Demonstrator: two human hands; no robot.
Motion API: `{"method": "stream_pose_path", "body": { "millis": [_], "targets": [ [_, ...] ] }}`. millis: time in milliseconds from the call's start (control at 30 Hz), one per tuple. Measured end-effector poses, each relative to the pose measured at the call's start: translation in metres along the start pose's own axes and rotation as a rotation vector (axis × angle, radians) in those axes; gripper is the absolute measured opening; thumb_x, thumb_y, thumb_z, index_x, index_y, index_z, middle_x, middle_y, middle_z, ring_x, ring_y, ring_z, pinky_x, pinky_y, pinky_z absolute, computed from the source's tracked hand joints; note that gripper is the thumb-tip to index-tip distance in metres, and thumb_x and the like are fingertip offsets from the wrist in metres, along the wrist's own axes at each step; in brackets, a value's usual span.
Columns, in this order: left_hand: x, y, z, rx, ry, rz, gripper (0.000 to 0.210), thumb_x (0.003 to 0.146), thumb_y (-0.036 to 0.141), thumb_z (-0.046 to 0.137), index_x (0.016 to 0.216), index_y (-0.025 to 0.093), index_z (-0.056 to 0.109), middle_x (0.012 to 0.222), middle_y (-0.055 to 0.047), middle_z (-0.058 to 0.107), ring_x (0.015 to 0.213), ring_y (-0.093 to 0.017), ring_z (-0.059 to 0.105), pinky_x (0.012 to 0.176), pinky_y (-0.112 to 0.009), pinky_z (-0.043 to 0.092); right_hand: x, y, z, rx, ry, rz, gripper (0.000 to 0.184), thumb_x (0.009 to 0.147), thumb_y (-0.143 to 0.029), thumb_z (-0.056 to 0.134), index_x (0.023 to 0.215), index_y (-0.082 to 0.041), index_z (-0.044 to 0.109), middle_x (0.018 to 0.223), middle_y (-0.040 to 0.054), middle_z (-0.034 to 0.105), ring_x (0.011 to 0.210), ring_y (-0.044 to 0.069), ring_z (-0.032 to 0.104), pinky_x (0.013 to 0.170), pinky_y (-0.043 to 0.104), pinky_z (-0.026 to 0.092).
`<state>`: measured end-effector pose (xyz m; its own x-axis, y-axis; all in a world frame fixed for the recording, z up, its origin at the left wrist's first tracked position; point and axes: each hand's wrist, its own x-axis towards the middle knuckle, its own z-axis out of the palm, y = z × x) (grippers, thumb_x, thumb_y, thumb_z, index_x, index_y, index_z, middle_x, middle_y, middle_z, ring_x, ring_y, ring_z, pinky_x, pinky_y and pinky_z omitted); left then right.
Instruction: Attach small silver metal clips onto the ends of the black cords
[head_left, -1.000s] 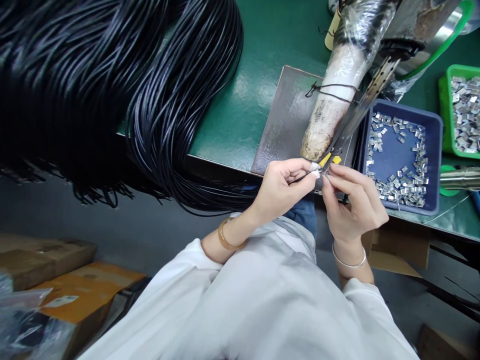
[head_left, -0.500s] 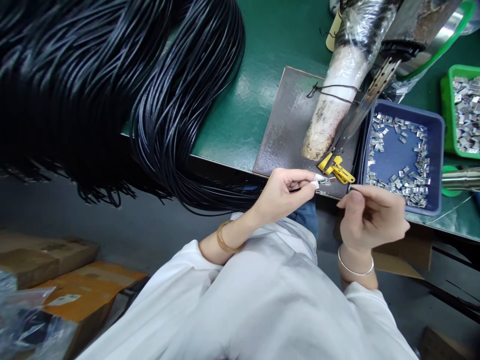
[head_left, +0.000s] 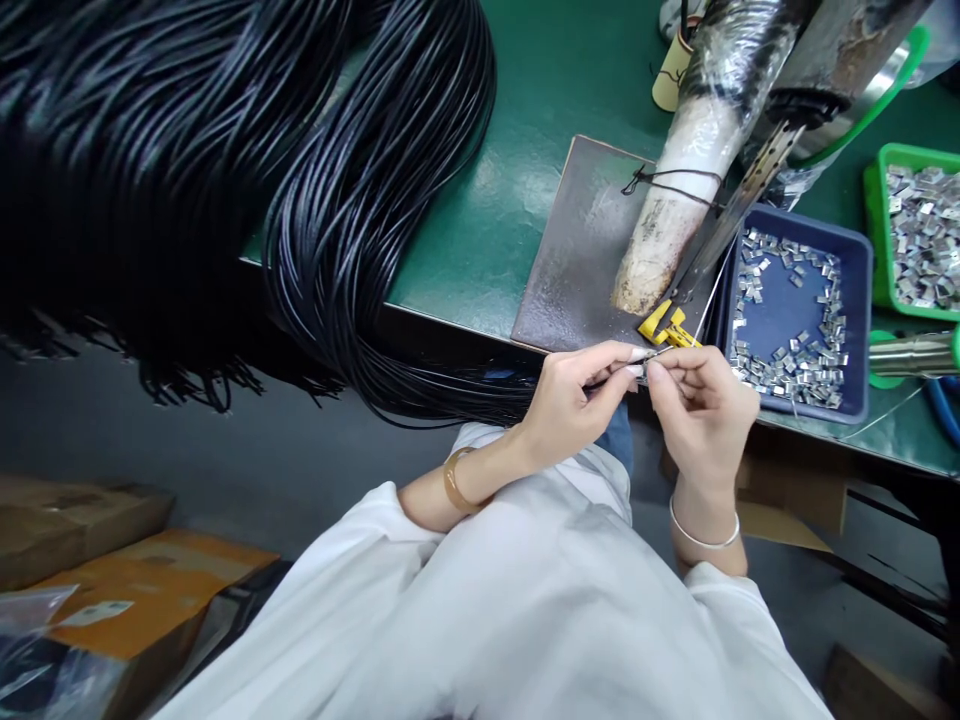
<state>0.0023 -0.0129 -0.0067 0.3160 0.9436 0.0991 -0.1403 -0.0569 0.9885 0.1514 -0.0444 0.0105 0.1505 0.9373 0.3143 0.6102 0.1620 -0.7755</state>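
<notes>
Pinched between the thumb and fingers of my left hand [head_left: 574, 400] is the end of a black cable, with a small metal connector at its tip. White coverings show on that hand's fingertips. The fingers of my right hand [head_left: 701, 405] are closed in a pinch right against the connector; what they hold is too small and hidden to make out. Just beyond both hands is a yellow clip-like piece [head_left: 664, 325], below a slanting metal rod with a perforated barrel [head_left: 765, 165]. A large bundle of black cables [head_left: 367, 200] hangs over the table edge to the left.
A blue tray [head_left: 855, 330] with many small metal pieces stands at right, beside a green bin [head_left: 881, 230] of similar pieces. A plastic-wrapped tube [head_left: 675, 190] slants over a dark board [head_left: 562, 250] on the green table [head_left: 465, 280]. Cardboard boxes [head_left: 142, 590] lie lower left.
My right hand has moved left, from beside the blue tray to the cable end in my left hand; its fingertips now meet the connector. My left hand keeps its hold.
</notes>
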Motion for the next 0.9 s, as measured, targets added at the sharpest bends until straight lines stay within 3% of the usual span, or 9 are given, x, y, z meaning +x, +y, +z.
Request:
{"method": "stream_pose_path", "body": {
  "millis": [67,133,233,300,367,467,533,633,900],
  "targets": [
    [0.000,0.001,-0.001,-0.131,-0.043,-0.079,0.023,0.090,0.030,0.063,0.101,0.012,0.070,0.072,-0.003,0.069,0.061,-0.009,0.061,0.061,-0.020,0.051,0.002,0.003,0.001,0.167,-0.075,0.073,0.015,0.089,-0.033,0.066,0.084,-0.019,0.064,0.059,-0.0070,0.056,0.043,0.005,0.048,0.039,0.017,0.035],
    [0.001,0.002,-0.002,-0.218,-0.083,-0.154,0.025,0.089,0.033,0.065,0.099,0.011,0.070,0.062,0.000,0.062,0.052,-0.007,0.054,0.053,-0.018,0.045,0.003,0.005,0.002,0.208,-0.063,0.077,0.015,0.088,-0.033,0.068,0.085,-0.018,0.065,0.060,-0.0068,0.056,0.043,0.005,0.047,0.039,0.017,0.035],
    [0.005,0.004,-0.002,-0.221,-0.058,-0.170,0.024,0.088,0.033,0.067,0.096,0.010,0.070,0.055,0.004,0.051,0.047,-0.005,0.045,0.046,-0.017,0.035,0.002,0.006,0.003,0.208,0.170,-0.023,0.014,0.088,-0.028,0.067,0.100,-0.021,0.064,0.062,-0.0070,0.059,0.045,0.006,0.052,0.041,0.017,0.040],
    [0.008,0.005,-0.002,-0.219,-0.027,-0.136,0.022,0.087,0.031,0.067,0.091,0.010,0.069,0.055,0.005,0.048,0.047,-0.004,0.041,0.044,-0.017,0.029,0.001,0.006,0.003,0.204,0.333,-0.119,0.023,0.092,-0.022,0.061,0.114,-0.023,0.058,0.067,-0.0069,0.064,0.045,0.007,0.057,0.042,0.018,0.043],
    [0.012,0.006,-0.002,-0.234,-0.020,-0.116,0.020,0.086,0.031,0.069,0.085,0.010,0.068,0.055,0.005,0.047,0.047,-0.004,0.039,0.044,-0.018,0.027,0.000,0.007,0.003,0.135,0.398,-0.194,0.027,0.093,-0.017,0.057,0.118,-0.024,0.055,0.080,-0.0038,0.072,0.052,0.010,0.066,0.046,0.021,0.051],
    [0.017,0.008,-0.002,-0.236,-0.014,-0.115,0.020,0.085,0.030,0.069,0.080,0.011,0.066,0.054,0.006,0.046,0.047,-0.003,0.036,0.044,-0.018,0.026,0.000,0.010,0.004,-0.074,0.365,-0.287,0.020,0.087,-0.013,0.065,0.105,-0.023,0.063,0.093,0.0000,0.076,0.076,0.017,0.076,0.066,0.029,0.062],
    [0.019,0.009,-0.002,-0.223,-0.002,-0.115,0.020,0.085,0.029,0.068,0.078,0.011,0.066,0.055,0.005,0.046,0.047,-0.003,0.035,0.045,-0.018,0.026,0.001,0.011,0.006,-0.167,0.320,-0.354,0.018,0.081,-0.010,0.071,0.093,-0.022,0.065,0.094,0.0009,0.077,0.085,0.018,0.076,0.075,0.030,0.062],
    [0.022,0.008,-0.001,-0.199,0.011,-0.108,0.020,0.084,0.029,0.068,0.075,0.011,0.065,0.055,0.006,0.044,0.049,-0.003,0.034,0.047,-0.018,0.028,0.004,0.011,0.009,-0.193,0.295,-0.400,0.018,0.078,-0.008,0.073,0.088,-0.021,0.065,0.097,0.0024,0.076,0.086,0.017,0.074,0.078,0.030,0.061],
    [0.028,0.012,0.001,-0.181,0.024,-0.108,0.019,0.082,0.030,0.068,0.075,0.012,0.066,0.057,0.004,0.051,0.051,-0.004,0.040,0.049,-0.016,0.035,0.008,0.005,0.008,-0.209,0.292,-0.352,0.015,0.080,-0.010,0.071,0.086,-0.022,0.064,0.098,0.0020,0.075,0.090,0.017,0.073,0.080,0.032,0.061]
  ]
}}
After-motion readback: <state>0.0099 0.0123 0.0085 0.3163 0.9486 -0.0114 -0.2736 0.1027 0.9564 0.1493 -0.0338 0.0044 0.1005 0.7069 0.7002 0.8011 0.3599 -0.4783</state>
